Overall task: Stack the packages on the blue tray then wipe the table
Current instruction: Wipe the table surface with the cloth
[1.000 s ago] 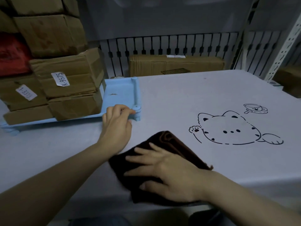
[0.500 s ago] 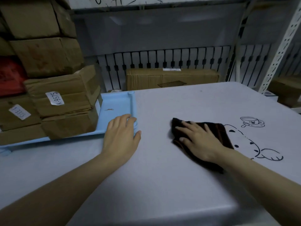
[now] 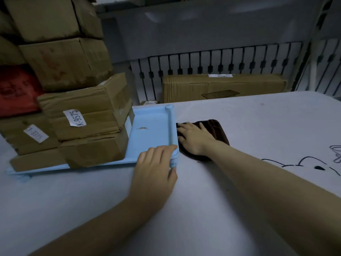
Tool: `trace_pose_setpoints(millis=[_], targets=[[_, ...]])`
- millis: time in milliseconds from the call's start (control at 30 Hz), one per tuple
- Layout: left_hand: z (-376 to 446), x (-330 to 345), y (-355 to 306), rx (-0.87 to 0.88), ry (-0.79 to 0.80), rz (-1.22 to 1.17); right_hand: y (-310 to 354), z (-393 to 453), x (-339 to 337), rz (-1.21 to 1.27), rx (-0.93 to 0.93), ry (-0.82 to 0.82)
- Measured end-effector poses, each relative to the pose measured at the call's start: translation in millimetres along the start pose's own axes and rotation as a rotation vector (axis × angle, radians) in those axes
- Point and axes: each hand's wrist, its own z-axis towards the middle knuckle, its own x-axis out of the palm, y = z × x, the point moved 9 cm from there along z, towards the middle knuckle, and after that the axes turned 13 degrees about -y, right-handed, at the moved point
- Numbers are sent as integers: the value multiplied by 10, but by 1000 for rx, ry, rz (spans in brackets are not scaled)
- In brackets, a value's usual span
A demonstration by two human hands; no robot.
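Observation:
Several brown cardboard packages [image 3: 88, 115] are stacked high on the blue tray [image 3: 149, 137] at the left of the white table [image 3: 239, 122]. A red package [image 3: 16, 89] sits among them at the far left. My left hand [image 3: 155, 169] grips the tray's near right corner, fingers over the rim and thumb below it. Just right of the tray's right rim, my right hand [image 3: 193, 138] presses flat on a dark brown cloth [image 3: 215, 130] that lies on the table.
A black cat drawing [image 3: 313, 163] marks the table at the right. Behind the table, a long cardboard box [image 3: 221, 87] lies against a black-and-white railing [image 3: 221, 63]. A metal shelf upright [image 3: 319, 24] stands at the far right.
My right hand slid the cloth from the table's near edge away and leftward, up against the tray's right side. My left hand stayed on the tray's corner.

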Motion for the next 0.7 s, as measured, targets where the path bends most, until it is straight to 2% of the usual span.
trace_pose_setpoints(millis=[167, 300, 333, 400, 500, 700], targets=[[4, 0, 2, 18, -25, 20, -412, 331, -79, -27, 129, -45], [178, -66, -317, 206, -50, 87, -1188, 197, -328, -107, 338, -124], [259, -15, -452, 261, 28, 108, -1391, 95, -388, -121, 391, -132], [417, 210, -638, 287, 305, 178, -1689, -153, -508, -135, 455, -157], [660, 550, -685, 169, 670, 226, -1742, -489, -629, -134, 382, -195], [907, 1006, -566, 57, 955, 239, -1144, -786, -567, 45, 65, -100]])
